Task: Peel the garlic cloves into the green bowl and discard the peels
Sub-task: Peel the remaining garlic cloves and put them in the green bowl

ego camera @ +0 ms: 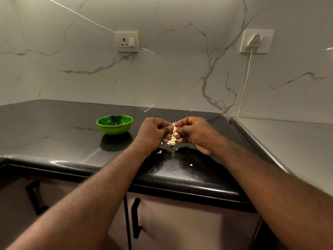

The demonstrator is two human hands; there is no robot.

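Two hands were in view, both bare: left hand (153,131), right hand (194,131). Nothing was worn from fingers to wrists. The left forearm (100,188) and right forearm (261,177) were bare too, right down to the bottom frame edge. Fine dark hair ran along the top of both forearms, plainer on the left. Knuckles were creased, and fingernails looked pale where they showed. The forearms looked broad near the camera and narrowed toward the wrists.

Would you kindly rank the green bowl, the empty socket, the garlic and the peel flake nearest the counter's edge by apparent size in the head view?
Largest first:
1. green bowl
2. socket, though it is farther off, so its true size is unsure
3. garlic, partly hidden
4. peel flake
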